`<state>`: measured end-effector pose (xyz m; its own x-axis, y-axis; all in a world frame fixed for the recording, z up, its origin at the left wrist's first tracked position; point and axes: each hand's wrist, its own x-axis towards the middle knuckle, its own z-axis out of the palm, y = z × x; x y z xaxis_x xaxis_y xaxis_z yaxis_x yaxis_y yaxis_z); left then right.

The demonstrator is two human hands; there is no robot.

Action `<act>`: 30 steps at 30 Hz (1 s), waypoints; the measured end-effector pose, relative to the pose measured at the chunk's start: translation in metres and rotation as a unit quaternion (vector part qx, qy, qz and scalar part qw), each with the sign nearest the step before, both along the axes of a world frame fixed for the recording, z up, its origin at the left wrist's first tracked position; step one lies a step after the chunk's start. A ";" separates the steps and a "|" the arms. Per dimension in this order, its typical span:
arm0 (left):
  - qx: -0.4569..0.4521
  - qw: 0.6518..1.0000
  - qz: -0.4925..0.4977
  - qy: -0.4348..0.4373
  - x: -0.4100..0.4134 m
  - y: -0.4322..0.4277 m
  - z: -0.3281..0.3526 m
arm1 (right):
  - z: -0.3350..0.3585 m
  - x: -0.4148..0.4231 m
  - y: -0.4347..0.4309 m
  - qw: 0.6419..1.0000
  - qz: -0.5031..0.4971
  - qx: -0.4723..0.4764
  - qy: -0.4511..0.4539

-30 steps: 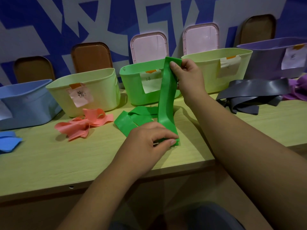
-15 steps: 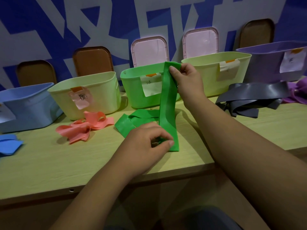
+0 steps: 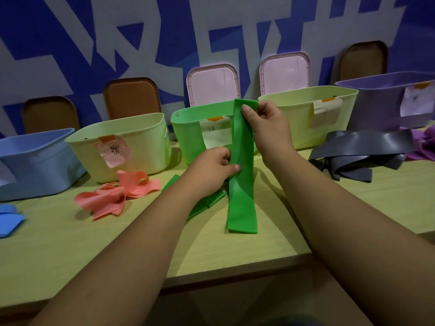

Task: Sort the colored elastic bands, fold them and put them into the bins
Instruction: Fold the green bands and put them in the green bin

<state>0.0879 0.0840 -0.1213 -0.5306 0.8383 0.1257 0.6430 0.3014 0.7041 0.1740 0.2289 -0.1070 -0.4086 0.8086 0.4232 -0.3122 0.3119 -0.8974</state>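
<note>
A long green band (image 3: 242, 184) hangs upright in front of the green bin (image 3: 188, 135). My right hand (image 3: 268, 128) pinches its top end at the bin's rim height. My left hand (image 3: 214, 168) pinches the band's left edge about halfway down. The band's lower end rests on the table (image 3: 270, 231). More green bands (image 3: 207, 203) lie flat under my left forearm, partly hidden. Pink bands (image 3: 113, 196) lie in a heap to the left, and grey bands (image 3: 357, 154) lie to the right.
A row of bins stands along the wall: blue (image 3: 35, 161), pale yellow (image 3: 122, 144), green, pale yellow (image 3: 310, 114), purple (image 3: 386, 102). Lids lean behind them. Blue bands (image 3: 9, 220) lie at the far left, purple bands (image 3: 423, 147) at the far right.
My left hand has risen from the band's lower end on the table to its middle. The lower end now lies loose. My right hand has kept the top end up.
</note>
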 end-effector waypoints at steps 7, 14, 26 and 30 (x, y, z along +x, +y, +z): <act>0.063 0.997 0.012 -0.033 -0.013 -0.002 -0.006 | 0.001 -0.002 -0.002 1.000 0.009 -0.005 0.006; -0.021 0.996 0.009 0.091 -0.028 -0.019 0.000 | 0.001 0.002 -0.002 1.000 0.006 -0.016 0.005; -0.023 0.991 0.035 0.129 -0.039 -0.013 -0.012 | 0.000 0.005 -0.006 1.000 0.027 -0.012 -0.007; 0.090 0.983 0.109 0.121 -0.041 -0.013 -0.005 | 0.001 0.004 -0.007 0.998 0.052 -0.019 -0.009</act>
<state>0.0467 0.0706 -0.1266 -0.6318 0.6601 0.4062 0.7317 0.3351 0.5935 0.1782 0.2220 -0.1063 -0.4980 0.7772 0.3847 -0.3251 0.2439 -0.9137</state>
